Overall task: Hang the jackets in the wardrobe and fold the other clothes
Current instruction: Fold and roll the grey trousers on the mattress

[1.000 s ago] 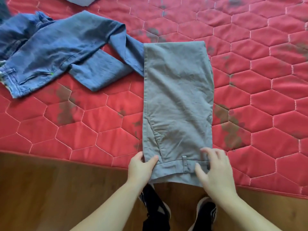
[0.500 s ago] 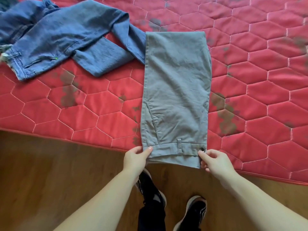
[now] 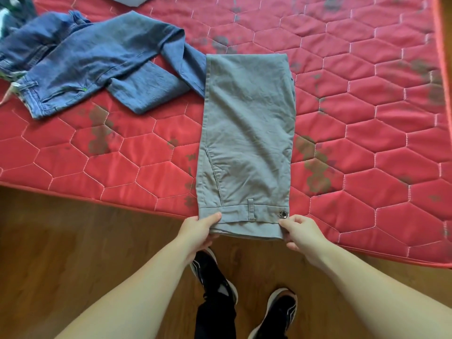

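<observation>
The grey trousers point(image 3: 247, 143) are laid folded lengthwise on the red quilted mattress point(image 3: 367, 148), with the long axis running from the near edge towards the far side. The waistband end is pointed at the person and overhangs the mattress edge slightly; the folded far end is pointed away. A belt loop and a metal button point(image 3: 283, 214) are seen on the waistband.

The left corner of the waistband is pinched by the left hand point(image 3: 199, 228), thumb on top and fingers tucked beneath, out of sight. The right corner is gripped by the right hand point(image 3: 302, 231), whose fingertips are hidden under the cloth. Both grips are thus clamped on the trousers.

Blue jeans point(image 3: 97, 62) are spread to the left, one leg end touching or slipping under the trousers' far left edge; which cannot be told. Their left part is cut off by the frame. A grey garment point(image 3: 129, 0) at the top edge is mostly cropped. Two black shoes point(image 3: 281, 311) are seen on the wooden floor point(image 3: 73, 241).
</observation>
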The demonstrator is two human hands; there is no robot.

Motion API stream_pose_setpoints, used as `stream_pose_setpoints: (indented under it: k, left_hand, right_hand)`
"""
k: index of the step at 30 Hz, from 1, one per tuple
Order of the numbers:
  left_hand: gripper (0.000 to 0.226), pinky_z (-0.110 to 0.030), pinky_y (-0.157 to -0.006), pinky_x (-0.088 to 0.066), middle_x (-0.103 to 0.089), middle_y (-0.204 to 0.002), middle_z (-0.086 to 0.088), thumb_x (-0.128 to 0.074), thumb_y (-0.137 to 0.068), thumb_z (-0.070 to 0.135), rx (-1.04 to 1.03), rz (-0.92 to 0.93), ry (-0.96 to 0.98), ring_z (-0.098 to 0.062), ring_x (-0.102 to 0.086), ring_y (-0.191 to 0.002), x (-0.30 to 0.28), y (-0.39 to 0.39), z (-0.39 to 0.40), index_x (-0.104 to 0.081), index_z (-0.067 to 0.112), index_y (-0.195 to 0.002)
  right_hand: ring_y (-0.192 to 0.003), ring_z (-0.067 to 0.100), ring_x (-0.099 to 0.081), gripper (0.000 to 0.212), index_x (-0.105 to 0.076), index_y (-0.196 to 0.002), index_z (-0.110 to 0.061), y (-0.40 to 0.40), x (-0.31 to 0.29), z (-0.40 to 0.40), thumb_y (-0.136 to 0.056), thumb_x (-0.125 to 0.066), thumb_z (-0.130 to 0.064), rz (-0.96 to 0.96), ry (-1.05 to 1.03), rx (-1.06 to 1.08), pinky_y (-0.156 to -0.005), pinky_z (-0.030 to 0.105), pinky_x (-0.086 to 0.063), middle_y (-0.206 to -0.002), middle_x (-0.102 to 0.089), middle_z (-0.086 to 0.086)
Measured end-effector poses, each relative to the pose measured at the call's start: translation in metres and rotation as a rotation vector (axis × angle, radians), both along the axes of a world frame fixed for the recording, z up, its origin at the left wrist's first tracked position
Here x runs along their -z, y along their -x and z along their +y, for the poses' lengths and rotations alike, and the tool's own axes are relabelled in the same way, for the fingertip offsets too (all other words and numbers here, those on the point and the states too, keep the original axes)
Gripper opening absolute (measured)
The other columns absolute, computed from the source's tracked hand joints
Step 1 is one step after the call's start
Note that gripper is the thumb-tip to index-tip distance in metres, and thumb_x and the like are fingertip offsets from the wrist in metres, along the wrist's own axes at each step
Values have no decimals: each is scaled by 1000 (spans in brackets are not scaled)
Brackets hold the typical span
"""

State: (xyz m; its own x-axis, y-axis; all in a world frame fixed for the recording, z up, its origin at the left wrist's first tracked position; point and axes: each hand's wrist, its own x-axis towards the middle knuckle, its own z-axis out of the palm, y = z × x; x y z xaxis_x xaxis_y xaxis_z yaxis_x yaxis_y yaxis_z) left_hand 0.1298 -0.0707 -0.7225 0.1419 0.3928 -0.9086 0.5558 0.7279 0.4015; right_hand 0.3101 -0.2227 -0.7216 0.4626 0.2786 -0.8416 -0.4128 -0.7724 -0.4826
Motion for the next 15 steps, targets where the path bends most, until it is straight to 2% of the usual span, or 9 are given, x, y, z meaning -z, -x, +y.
stream_pose_setpoints:
  k: [2,4,5,7,8,10,13,15]
  left_hand:
    - [24,-35,-82,-50,-74,-91,-5,-74,-83,30,64,29,32,-21,-67,-78,-10,5,0,-71,14,-101]
    - [22,-34,-81,-50,-71,-81,-5,-72,-83,30,201,68,42,-21,-65,-73,-23,8,6,-69,11,-94]
    - [22,-32,-78,-48,-69,-75,-4,-72,-82,31,281,83,23,-20,-65,-69,-30,6,12,-68,11,-91]
    - [21,-31,-75,-46,-68,-68,0,-70,-82,34,371,82,-24,-17,-65,-65,-47,-7,31,-68,14,-90]
    - [20,-31,-76,-46,-68,-69,0,-69,-82,35,379,59,-35,-17,-65,-66,-55,-15,42,-69,16,-90]
    - [17,-31,-77,-46,-68,-71,0,-66,-84,36,341,1,-45,-17,-64,-70,-73,-34,62,-67,19,-85]
    - [20,-29,-71,-44,-65,-69,-1,-63,-85,37,238,-33,-37,-17,-61,-67,-88,-60,80,-63,19,-75]
    - [20,-28,-67,-43,-65,-67,0,-62,-85,37,194,-49,13,-16,-60,-63,-94,-73,90,-63,20,-74]
  right_hand:
    - [-50,13,-39,25,-42,-75,-16,-4,-7,-7,-90,-62,-13,52,-37,-5,-46,23,-34,-61,-44,5]
    - [-45,11,-39,22,-44,-98,-16,-10,-22,-11,-90,-64,-9,146,-52,-24,-44,23,-32,-62,-48,4]
    - [-45,11,-42,38,-40,-114,-22,-17,-30,-9,-89,-65,-8,192,-64,-46,-44,24,-35,-64,-52,5]
    - [-48,13,-42,65,-31,-127,-43,-37,-51,6,-89,-65,-2,259,-117,-130,-46,25,-38,-62,-54,6]
    - [-49,13,-40,65,-34,-129,-44,-47,-62,18,-89,-62,-1,276,-147,-180,-47,25,-35,-62,-50,6]
    - [-50,13,-41,48,-48,-130,-32,-64,-82,43,-92,-59,-4,268,-167,-253,-51,27,-34,-64,-45,5]
    - [-60,13,-58,27,-65,-117,-24,-76,-94,67,-94,-52,-17,117,-122,-382,-65,29,-46,-78,-60,4]
    - [-70,14,-61,30,-68,-114,-25,-82,-98,77,-93,-47,-16,46,-114,-435,-69,29,-46,-87,-67,1]
